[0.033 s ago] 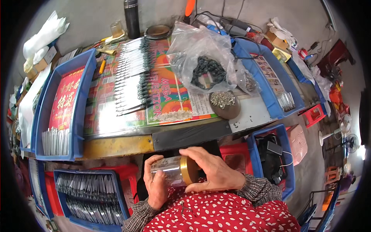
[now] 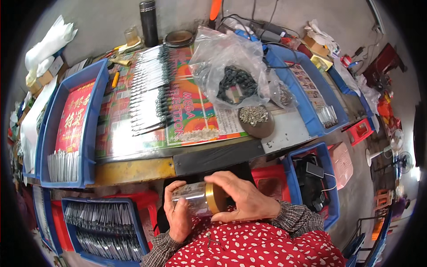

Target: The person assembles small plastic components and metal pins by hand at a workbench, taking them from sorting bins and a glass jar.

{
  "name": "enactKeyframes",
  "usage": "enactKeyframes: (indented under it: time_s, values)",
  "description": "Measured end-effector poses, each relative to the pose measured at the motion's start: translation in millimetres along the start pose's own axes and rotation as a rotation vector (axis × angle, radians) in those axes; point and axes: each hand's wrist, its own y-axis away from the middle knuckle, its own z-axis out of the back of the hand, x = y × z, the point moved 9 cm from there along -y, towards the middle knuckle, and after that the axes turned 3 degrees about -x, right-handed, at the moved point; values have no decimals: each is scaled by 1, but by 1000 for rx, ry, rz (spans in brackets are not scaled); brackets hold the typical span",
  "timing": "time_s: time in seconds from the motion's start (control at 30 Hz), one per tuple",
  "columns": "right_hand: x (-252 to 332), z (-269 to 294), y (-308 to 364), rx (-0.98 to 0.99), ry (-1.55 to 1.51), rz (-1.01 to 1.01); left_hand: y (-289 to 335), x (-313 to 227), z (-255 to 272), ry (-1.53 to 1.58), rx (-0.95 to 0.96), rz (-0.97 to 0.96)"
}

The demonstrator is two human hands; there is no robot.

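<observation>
Above my lap, just off the table's near edge, I hold a clear jar (image 2: 194, 198) on its side, its gold lid (image 2: 215, 198) toward the right. My left hand (image 2: 177, 214) is wrapped round the jar's clear body, thumb toward me. The fingers and thumb of my right hand (image 2: 245, 198) curve round the lid. What the jar contains is hard to make out. On the table beyond, many thin metal rods with dark ends (image 2: 151, 91) lie in a row. A round dark dish (image 2: 262, 130) carries a heap of small metal pieces (image 2: 253, 115).
A clear plastic bag (image 2: 209, 53) with dark rings (image 2: 236, 84) lies behind the dish. Blue trays stand at the table's left (image 2: 95, 104) and right (image 2: 307, 107). Below are a blue bin of packed rods (image 2: 66, 222), a blue crate (image 2: 331, 196) and a red stool (image 2: 273, 173).
The view has shifted very slightly. Both hands stay closed round the jar and its lid, with hardly any visible movement.
</observation>
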Motion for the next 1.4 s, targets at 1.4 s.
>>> enactKeyframes:
  time_s: [1.4]
  values:
    - [-140, 184, 72, -581, 874, -425, 0, 36, -37, 163, 292, 276]
